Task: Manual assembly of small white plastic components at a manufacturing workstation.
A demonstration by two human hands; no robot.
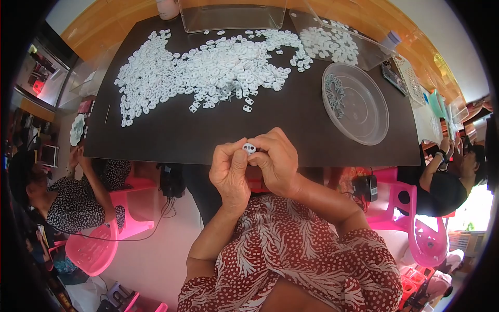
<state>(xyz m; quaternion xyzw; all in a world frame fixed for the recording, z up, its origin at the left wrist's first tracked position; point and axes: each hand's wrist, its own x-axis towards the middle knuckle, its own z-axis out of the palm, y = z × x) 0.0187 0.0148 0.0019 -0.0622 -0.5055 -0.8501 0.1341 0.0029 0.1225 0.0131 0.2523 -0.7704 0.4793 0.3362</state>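
Observation:
Close to the table's near edge, a small white plastic piece with two dark holes (249,148) is pinched between my two hands. The thumb and forefinger of my left hand (229,174) grip its left side. From the other side, my right hand (276,158) closes on it with thumb and bent fingers. A large spread of similar white two-hole pieces (223,65) covers the table beyond my hands. Within that heap's near part lies a little clump of grey metal bits (232,89). Whether my fingers also hold a metal bit is hidden.
On the right, a round clear plastic lid (364,112) holds small grey metal parts (335,96). Clear bins (234,23) stand at the back, one with more white pieces. A phone (394,79) lies at the right edge. People sit on pink chairs (93,247) at both sides.

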